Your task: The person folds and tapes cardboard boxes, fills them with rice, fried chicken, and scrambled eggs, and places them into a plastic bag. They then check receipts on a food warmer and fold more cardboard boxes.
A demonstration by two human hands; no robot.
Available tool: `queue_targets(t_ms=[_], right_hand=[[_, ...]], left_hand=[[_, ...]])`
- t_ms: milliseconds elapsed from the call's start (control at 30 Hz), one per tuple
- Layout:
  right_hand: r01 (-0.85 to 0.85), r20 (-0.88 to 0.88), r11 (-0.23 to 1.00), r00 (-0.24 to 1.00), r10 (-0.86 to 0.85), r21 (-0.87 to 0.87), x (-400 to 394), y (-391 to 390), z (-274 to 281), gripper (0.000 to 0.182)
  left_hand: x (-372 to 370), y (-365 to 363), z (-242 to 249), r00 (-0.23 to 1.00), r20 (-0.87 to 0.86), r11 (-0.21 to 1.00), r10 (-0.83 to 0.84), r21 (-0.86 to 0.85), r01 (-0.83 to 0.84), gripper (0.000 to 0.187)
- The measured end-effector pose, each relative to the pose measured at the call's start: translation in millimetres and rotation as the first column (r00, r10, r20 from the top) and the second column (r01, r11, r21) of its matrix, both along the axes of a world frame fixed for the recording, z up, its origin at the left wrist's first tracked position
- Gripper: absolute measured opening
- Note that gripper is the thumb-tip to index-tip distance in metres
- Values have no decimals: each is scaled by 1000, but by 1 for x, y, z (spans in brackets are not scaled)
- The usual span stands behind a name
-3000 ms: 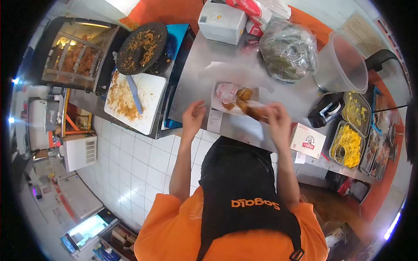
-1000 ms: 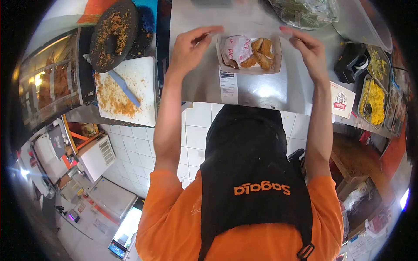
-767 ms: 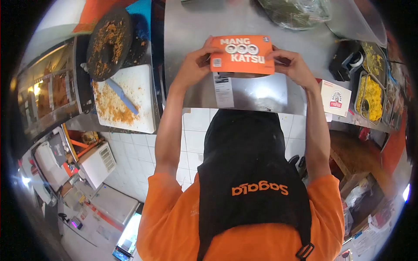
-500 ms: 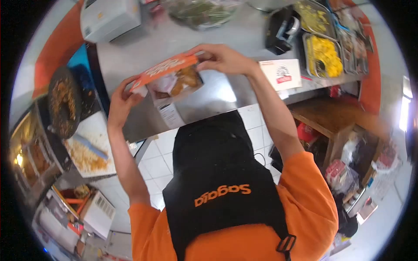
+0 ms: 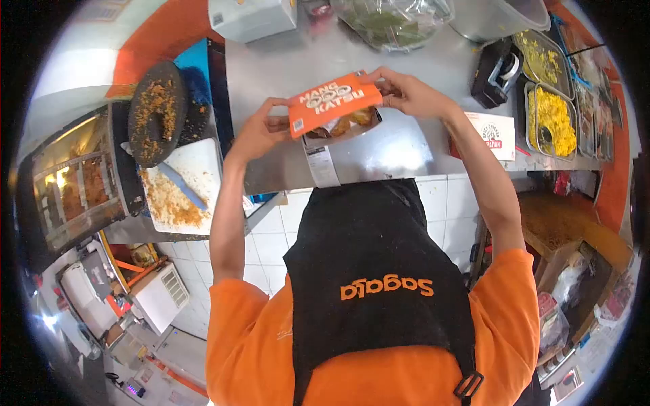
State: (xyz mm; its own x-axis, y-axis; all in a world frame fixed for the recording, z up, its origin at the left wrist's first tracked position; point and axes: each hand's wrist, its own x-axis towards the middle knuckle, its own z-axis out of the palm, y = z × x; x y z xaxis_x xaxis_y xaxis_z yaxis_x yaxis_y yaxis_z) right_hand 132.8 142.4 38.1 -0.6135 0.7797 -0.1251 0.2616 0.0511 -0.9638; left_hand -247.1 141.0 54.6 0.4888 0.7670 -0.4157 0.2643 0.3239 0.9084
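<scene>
An orange and white food box [image 5: 335, 103] sits on the steel counter [image 5: 271, 166], its printed lid tilted over the opening. Fried pieces of food [image 5: 352, 122] show beneath the lid's near edge. My left hand [image 5: 265, 127] grips the left end of the lid with bent fingers. At the lid's right back corner, my right hand [image 5: 406, 93] pinches the edge. A white paper slip [image 5: 322, 166] hangs from the front of the box towards the counter's edge.
On the left are a stone mortar [image 5: 143, 150] and a cutting board [image 5: 203, 159] with a knife [image 5: 181, 186] and crumbs. To the right stand a tape dispenser [image 5: 489, 84], a white box [image 5: 500, 135] and trays of yellow food [image 5: 554, 122]. Greens in plastic [image 5: 393, 24] lie behind.
The lid has come down further over the food, with both hands still holding it. The whole view has shifted, so things appear further right.
</scene>
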Motion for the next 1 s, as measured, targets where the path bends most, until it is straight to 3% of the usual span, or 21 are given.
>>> queue_targets(t_ms=[100,133,200,233,367,433,500,567,633,700,733,833,933,1000], right_hand=[[-23,110,996,994,14,84,1,-4,-7,52],[-24,130,998,991,16,66,2,-7,-7,53],[0,125,997,992,-10,77,3,-11,-7,54],[-51,252,995,967,27,87,3,-10,2,54],[-252,702,967,697,148,46,-12,-9,45,53],[-282,744,944,665,64,171,-20,-12,50,59],[-216,595,862,795,-118,459,-22,-11,49,72],[-341,625,749,771,-123,568,-38,-5,44,85],[-426,675,717,733,-84,552,-51,-2,34,95],[-493,730,757,683,31,428,-55,0,23,104],[-474,693,738,721,12,481,-53,-3,21,99],[-480,655,627,753,-64,614,-46,-12,6,93],[-493,648,542,750,-132,681,-41,-13,-16,84],[-423,565,506,808,-165,752,-37,-19,-29,84]], left_hand=[[-14,-3,-43,987,-159,971,-5,235,43,52],[-5,-5,-24,919,-391,938,-55,296,182,40],[-8,-4,-32,938,-346,943,-34,301,145,40],[-9,-3,-35,946,-324,946,-19,301,122,40],[0,-2,13,760,-642,705,-103,492,511,75],[22,-6,27,702,-710,518,-49,583,626,94],[44,-6,13,715,-692,599,-95,534,597,106],[55,-3,10,684,-710,634,-167,454,626,116],[68,4,17,596,-757,608,-269,346,714,124],[63,4,1,511,-828,482,-230,359,799,116],[57,4,-9,470,-860,419,-200,359,834,112],[49,0,-26,499,-859,227,-111,467,854,94],[47,0,-27,452,-877,260,-162,404,877,85],[45,-4,-42,623,-770,298,-139,567,768,86]])
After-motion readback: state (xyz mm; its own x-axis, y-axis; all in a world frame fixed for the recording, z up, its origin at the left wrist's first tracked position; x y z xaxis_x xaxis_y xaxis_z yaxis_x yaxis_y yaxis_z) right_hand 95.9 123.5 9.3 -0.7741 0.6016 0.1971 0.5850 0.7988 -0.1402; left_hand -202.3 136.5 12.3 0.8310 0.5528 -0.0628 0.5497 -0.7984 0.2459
